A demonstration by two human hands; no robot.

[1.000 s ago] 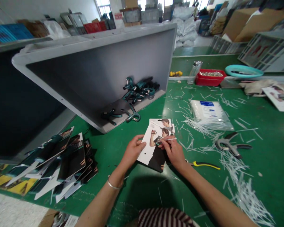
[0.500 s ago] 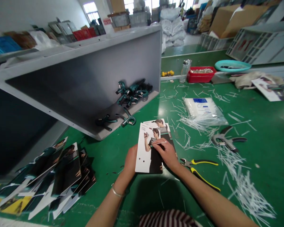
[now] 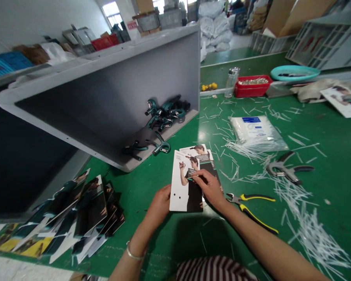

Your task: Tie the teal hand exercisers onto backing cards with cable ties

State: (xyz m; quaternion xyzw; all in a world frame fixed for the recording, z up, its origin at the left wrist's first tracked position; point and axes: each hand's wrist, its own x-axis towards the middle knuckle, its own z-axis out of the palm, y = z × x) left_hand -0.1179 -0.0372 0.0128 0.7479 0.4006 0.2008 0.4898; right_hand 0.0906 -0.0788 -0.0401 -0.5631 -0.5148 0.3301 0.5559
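The printed card stands out at the centre of the frame, above the green table: a flat rectangle with rounded corners, white on the left and black at lower right, bearing a picture of a person with a raised forearm and two small holes near its lower left. The left hand grasps it by the left edge, fingertips hidden behind it. The right hand brings thumb and fingertips together over the middle — whether they pinch anything, I cannot tell. A second card of similar design shows behind its upper right. Both carry lines of pale print on dark, too small to read. Right of centre, a clear packet has a blue label, also illegible; at upper right, a grey crate bears unclear red marks.
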